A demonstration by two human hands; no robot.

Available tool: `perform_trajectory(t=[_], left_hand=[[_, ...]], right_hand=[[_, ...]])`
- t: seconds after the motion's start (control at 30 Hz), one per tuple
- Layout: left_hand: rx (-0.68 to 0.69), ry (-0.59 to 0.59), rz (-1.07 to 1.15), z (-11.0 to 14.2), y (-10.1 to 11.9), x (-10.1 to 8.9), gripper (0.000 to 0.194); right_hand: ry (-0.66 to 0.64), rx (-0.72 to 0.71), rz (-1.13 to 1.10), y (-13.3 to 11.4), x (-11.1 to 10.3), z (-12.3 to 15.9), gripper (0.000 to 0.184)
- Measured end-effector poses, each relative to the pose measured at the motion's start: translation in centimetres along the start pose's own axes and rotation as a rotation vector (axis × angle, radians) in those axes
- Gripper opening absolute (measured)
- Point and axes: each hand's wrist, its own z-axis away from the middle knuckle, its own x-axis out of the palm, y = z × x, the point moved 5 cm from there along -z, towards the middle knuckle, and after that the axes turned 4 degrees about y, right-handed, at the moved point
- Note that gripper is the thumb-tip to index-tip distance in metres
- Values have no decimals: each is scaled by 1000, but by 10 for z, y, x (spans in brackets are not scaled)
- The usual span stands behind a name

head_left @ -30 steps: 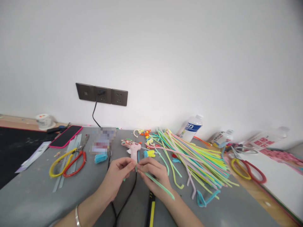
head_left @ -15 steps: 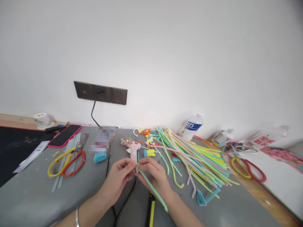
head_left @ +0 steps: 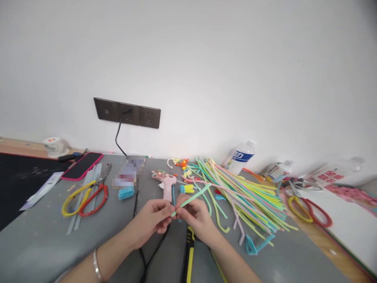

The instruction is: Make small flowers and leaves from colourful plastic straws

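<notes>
Both my hands meet over the grey table (head_left: 44, 243), pinching one end of a mint-green pipe cleaner (head_left: 191, 198). My left hand (head_left: 153, 221) grips the end from the left with thumb and fingers closed. From the right, my right hand (head_left: 198, 217) pinches it too, and the free length slants up and to the right. A pink glue gun (head_left: 166, 183) lies just beyond my fingers. Its black cord (head_left: 153, 251) runs under my hands.
A big pile of coloured pipe cleaners (head_left: 247, 192) spreads to the right. Yellow- and red-handled scissors (head_left: 85, 194) and a phone (head_left: 82, 165) lie at the left. A yellow-black tool (head_left: 188, 255) sits near my right wrist. Bottles (head_left: 240, 157) and more scissors (head_left: 309, 208) are at the right.
The pipe cleaner's free length swung from trailing down past my right wrist to pointing up and right. Both hands shifted slightly toward me, still pinching its end.
</notes>
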Motion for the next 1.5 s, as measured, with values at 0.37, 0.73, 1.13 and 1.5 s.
perform_trajectory(t=[0.37, 0.73, 1.13, 1.5], left_hand=[[-199, -101, 9, 4, -2, -2, 37], [-215, -81, -22, 1, -4, -5, 32], [-283, -124, -66, 3, -10, -3, 21], [-108, -68, -46, 2, 3, -3, 32]], right_hand=[[-151, 184, -257, 12, 4, -2, 23], [-183, 197, -255, 14, 4, -2, 22], [-168, 153, -244, 13, 6, 0, 16], [-66, 37, -161, 9, 1, -3, 14]])
